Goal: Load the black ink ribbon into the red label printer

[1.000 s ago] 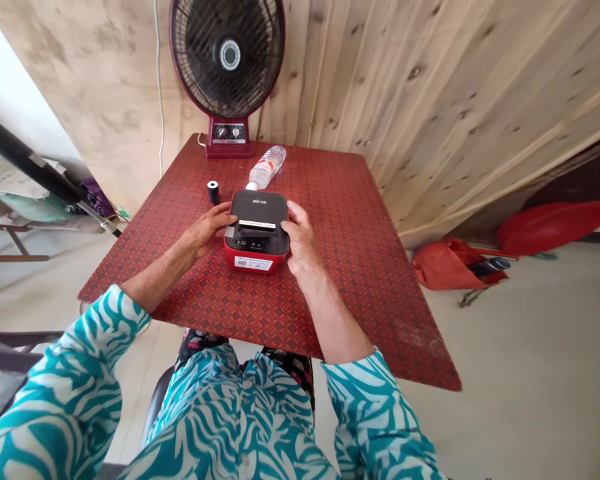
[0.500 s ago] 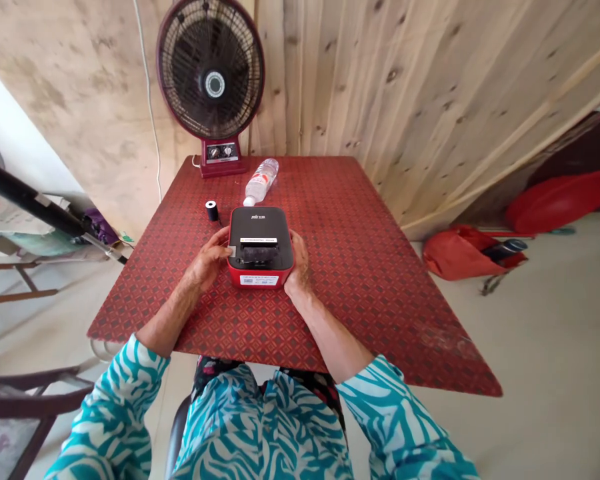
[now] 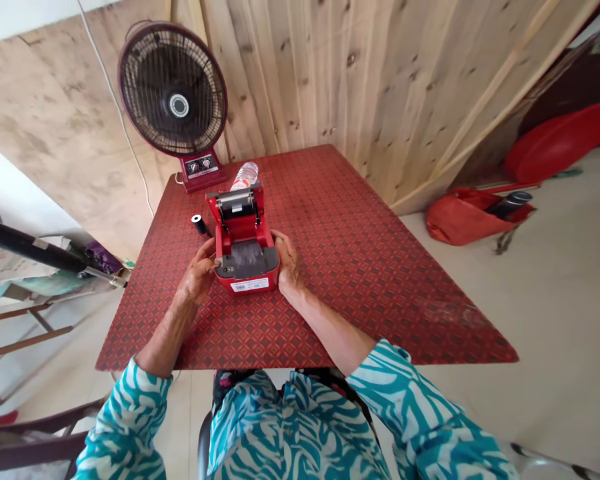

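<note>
Head view: both hands (image 3: 242, 269) grasp the open printer (image 3: 247, 275) — table (image 3: 380, 287) bare to its right edge.

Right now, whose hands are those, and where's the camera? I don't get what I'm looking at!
No robot here: these are a person's own bare hands. The camera sits on their head, looking forward and down, so you see what they see. The left hand and right hand are on either side of a small red machine, maybe a printer, with its lid up. It's on a red patterned table. Near the left hand stands a small dark roll. Behind the lid is a clear bottle, partly hidden, and farther back stands a fan.
</note>
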`<action>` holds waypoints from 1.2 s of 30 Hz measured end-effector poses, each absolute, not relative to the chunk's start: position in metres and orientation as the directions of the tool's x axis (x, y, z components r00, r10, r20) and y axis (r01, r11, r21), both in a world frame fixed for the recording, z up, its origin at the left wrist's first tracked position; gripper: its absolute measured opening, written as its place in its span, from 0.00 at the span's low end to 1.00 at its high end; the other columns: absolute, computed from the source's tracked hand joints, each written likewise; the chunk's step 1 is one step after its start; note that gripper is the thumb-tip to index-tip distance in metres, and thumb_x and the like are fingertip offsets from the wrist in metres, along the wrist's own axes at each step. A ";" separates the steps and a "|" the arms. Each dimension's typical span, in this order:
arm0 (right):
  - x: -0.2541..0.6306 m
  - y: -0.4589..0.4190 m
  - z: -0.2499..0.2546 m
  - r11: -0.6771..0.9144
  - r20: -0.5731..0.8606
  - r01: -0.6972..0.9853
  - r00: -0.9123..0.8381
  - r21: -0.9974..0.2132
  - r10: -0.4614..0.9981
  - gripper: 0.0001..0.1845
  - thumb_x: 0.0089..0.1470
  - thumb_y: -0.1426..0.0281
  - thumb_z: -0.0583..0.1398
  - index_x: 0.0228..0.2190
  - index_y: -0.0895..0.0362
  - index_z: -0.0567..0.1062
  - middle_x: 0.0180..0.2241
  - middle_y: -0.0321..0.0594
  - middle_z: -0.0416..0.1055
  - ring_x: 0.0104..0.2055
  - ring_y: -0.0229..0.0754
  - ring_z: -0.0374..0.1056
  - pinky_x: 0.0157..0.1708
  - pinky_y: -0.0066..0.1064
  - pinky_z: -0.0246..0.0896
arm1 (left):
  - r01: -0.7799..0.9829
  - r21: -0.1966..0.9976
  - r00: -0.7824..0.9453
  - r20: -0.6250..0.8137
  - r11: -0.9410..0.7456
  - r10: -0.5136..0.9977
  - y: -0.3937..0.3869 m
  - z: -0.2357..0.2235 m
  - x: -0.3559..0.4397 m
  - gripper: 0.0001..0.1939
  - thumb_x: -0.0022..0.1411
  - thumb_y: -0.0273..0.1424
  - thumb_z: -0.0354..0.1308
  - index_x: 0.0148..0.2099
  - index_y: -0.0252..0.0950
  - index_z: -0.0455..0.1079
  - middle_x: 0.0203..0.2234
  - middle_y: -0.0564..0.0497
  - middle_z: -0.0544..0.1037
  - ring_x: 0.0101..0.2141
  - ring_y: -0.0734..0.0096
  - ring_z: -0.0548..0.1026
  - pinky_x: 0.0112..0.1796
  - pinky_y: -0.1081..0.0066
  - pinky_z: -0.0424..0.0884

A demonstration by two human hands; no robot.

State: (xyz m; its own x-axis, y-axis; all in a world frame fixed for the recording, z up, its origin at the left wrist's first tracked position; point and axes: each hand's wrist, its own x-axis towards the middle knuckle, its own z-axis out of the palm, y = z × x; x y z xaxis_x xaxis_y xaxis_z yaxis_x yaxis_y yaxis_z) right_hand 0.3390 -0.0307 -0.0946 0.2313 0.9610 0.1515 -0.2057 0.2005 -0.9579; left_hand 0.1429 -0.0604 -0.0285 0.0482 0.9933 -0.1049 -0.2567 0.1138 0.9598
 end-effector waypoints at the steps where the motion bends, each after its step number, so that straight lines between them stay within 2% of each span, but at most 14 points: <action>1: 0.339 -0.030 -0.094 0.199 0.150 -0.207 0.229 -0.958 0.962 0.24 0.60 0.49 0.53 0.48 0.49 0.77 0.50 0.41 0.77 0.57 0.48 0.69 0.56 0.45 0.65 | -0.249 0.962 0.057 -0.105 0.116 0.993 -0.060 -0.028 0.143 0.34 0.43 0.30 0.66 0.56 0.39 0.72 0.53 0.46 0.79 0.49 0.55 0.78 0.43 0.64 0.73; 6: 0.341 -0.029 -0.090 0.215 0.168 -0.210 0.220 -0.954 0.961 0.23 0.59 0.49 0.54 0.47 0.48 0.77 0.51 0.41 0.76 0.57 0.48 0.68 0.62 0.46 0.60 | -0.160 0.983 0.055 -0.078 0.086 0.995 -0.061 -0.021 0.141 0.33 0.45 0.33 0.65 0.57 0.39 0.73 0.54 0.45 0.79 0.54 0.49 0.75 0.49 0.59 0.73; 8: 0.341 -0.029 -0.089 0.229 0.184 -0.201 0.220 -0.953 0.958 0.23 0.59 0.50 0.54 0.47 0.49 0.78 0.51 0.41 0.76 0.57 0.47 0.69 0.63 0.46 0.59 | -0.008 1.000 -0.032 0.017 -0.018 0.999 -0.065 -0.013 0.139 0.29 0.48 0.35 0.67 0.55 0.40 0.74 0.54 0.45 0.79 0.56 0.50 0.74 0.52 0.59 0.71; 10: 0.341 -0.029 -0.088 0.236 0.191 -0.198 0.223 -0.951 0.956 0.23 0.59 0.50 0.54 0.46 0.49 0.78 0.50 0.42 0.76 0.56 0.48 0.69 0.63 0.46 0.60 | 0.244 0.957 -0.094 0.182 -0.155 0.979 -0.068 0.000 0.138 0.22 0.52 0.37 0.68 0.50 0.41 0.77 0.51 0.47 0.80 0.54 0.52 0.75 0.53 0.59 0.70; 11: 0.340 -0.028 -0.087 0.239 0.192 -0.201 0.225 -0.950 0.955 0.23 0.59 0.50 0.54 0.45 0.49 0.78 0.50 0.42 0.76 0.56 0.48 0.69 0.63 0.46 0.60 | 0.372 0.904 -0.064 0.252 -0.211 0.966 -0.068 0.008 0.139 0.17 0.55 0.38 0.68 0.47 0.42 0.79 0.47 0.47 0.81 0.51 0.54 0.76 0.53 0.59 0.70; 13: 0.339 -0.027 -0.087 0.250 0.201 -0.206 0.235 -0.946 0.951 0.22 0.58 0.50 0.54 0.44 0.49 0.78 0.48 0.41 0.76 0.55 0.47 0.69 0.62 0.45 0.61 | 0.554 0.770 0.123 0.299 -0.316 0.946 -0.062 0.026 0.145 0.11 0.58 0.39 0.66 0.41 0.42 0.81 0.40 0.48 0.83 0.44 0.56 0.78 0.51 0.59 0.71; 15: 0.338 -0.026 -0.086 0.266 0.214 -0.208 0.244 -0.941 0.946 0.21 0.58 0.50 0.55 0.43 0.48 0.78 0.47 0.40 0.76 0.55 0.47 0.69 0.61 0.44 0.62 | 0.638 0.644 0.358 0.238 -0.422 0.903 -0.046 0.041 0.156 0.08 0.58 0.37 0.65 0.39 0.43 0.82 0.38 0.48 0.83 0.41 0.57 0.79 0.50 0.59 0.72; 17: 0.337 -0.026 -0.086 0.273 0.219 -0.211 0.246 -0.939 0.944 0.20 0.58 0.52 0.55 0.43 0.48 0.78 0.47 0.39 0.76 0.54 0.46 0.68 0.61 0.43 0.61 | 0.729 0.501 0.467 0.134 -0.467 0.874 -0.024 0.049 0.168 0.08 0.57 0.32 0.64 0.39 0.44 0.82 0.39 0.48 0.83 0.43 0.55 0.79 0.51 0.58 0.71; 20: 0.336 -0.024 -0.085 0.273 0.218 -0.220 0.245 -0.937 0.945 0.19 0.58 0.54 0.54 0.42 0.48 0.78 0.47 0.39 0.76 0.55 0.45 0.68 0.62 0.43 0.61 | 0.877 0.245 0.430 -0.015 -0.414 0.903 0.007 0.048 0.183 0.10 0.51 0.27 0.66 0.37 0.43 0.81 0.37 0.45 0.83 0.41 0.49 0.79 0.48 0.56 0.72; 22: 0.335 -0.023 -0.084 0.280 0.227 -0.219 0.237 -0.935 0.945 0.18 0.59 0.56 0.54 0.42 0.48 0.78 0.46 0.39 0.75 0.54 0.45 0.68 0.62 0.42 0.61 | 0.912 0.113 0.402 -0.052 -0.394 0.914 0.018 0.044 0.189 0.12 0.49 0.27 0.67 0.38 0.44 0.80 0.35 0.45 0.82 0.41 0.47 0.79 0.46 0.56 0.72; 28: 0.332 -0.022 -0.080 0.280 0.233 -0.202 0.228 -0.938 0.945 0.16 0.59 0.61 0.53 0.42 0.50 0.78 0.46 0.40 0.75 0.55 0.45 0.68 0.62 0.43 0.60 | 0.876 -0.112 0.458 -0.107 -0.469 0.882 0.013 0.053 0.190 0.15 0.54 0.29 0.63 0.45 0.43 0.80 0.40 0.43 0.81 0.42 0.49 0.79 0.41 0.62 0.73; 32: 0.332 -0.021 -0.081 0.279 0.232 -0.211 0.226 -0.937 0.946 0.14 0.59 0.62 0.54 0.41 0.48 0.78 0.44 0.38 0.75 0.54 0.44 0.68 0.62 0.43 0.61 | 0.871 -0.107 0.474 -0.072 -0.479 0.878 0.000 0.068 0.190 0.16 0.56 0.31 0.63 0.48 0.44 0.79 0.38 0.46 0.81 0.38 0.53 0.79 0.37 0.64 0.72; 34: 0.332 -0.021 -0.081 0.280 0.229 -0.219 0.231 -0.935 0.946 0.14 0.59 0.61 0.54 0.41 0.48 0.78 0.45 0.38 0.75 0.54 0.44 0.68 0.62 0.43 0.61 | 0.873 -0.041 0.486 -0.013 -0.486 0.874 -0.011 0.077 0.186 0.16 0.54 0.31 0.64 0.47 0.43 0.79 0.38 0.46 0.81 0.36 0.56 0.79 0.37 0.64 0.71; 36: 0.333 -0.021 -0.082 0.276 0.226 -0.224 0.223 -0.935 0.948 0.16 0.59 0.59 0.54 0.41 0.48 0.78 0.45 0.39 0.75 0.54 0.45 0.68 0.61 0.43 0.61 | 0.872 0.090 0.475 0.089 -0.482 0.875 -0.024 0.090 0.174 0.16 0.53 0.32 0.66 0.46 0.41 0.78 0.37 0.48 0.80 0.32 0.61 0.77 0.36 0.65 0.71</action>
